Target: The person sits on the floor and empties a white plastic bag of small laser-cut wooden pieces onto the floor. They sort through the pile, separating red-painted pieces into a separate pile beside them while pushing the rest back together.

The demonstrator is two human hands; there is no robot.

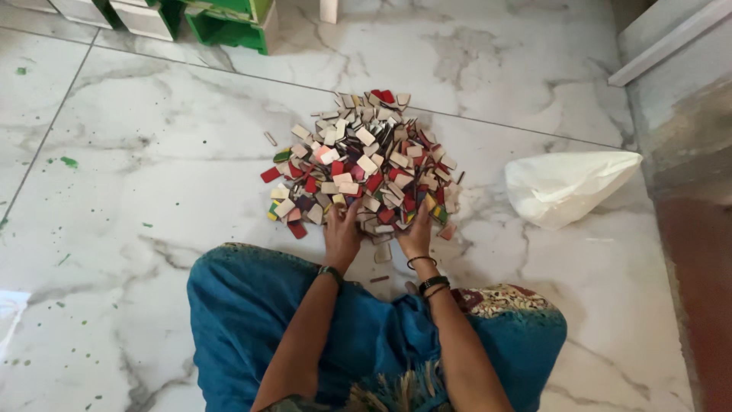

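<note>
You are pressing both hands, left (341,233) and right (416,235), into the near edge of the tile pile (362,162) on the floor (152,152). Fingers are lying spread, gripping nothing (palms down). Sweep low and keep strays (382,252) in.

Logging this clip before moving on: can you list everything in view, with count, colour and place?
Pile of small flat tiles: one heap, too many to count; pale wood, red, some green and yellow; floor centre.
Stray tiles: a few, pale; just off the heap.
Bag: one, white; floor, right of heap.
Crates: green and white, count unclear; top left edge.
Floor: white marble, green flecks.
Wall base: grey and reddish; right.
Blue garment: over the person's legs.
Left hand: on the heap's near edge, wristband.
Right hand: on the heap's near edge, dark bangles.
</note>
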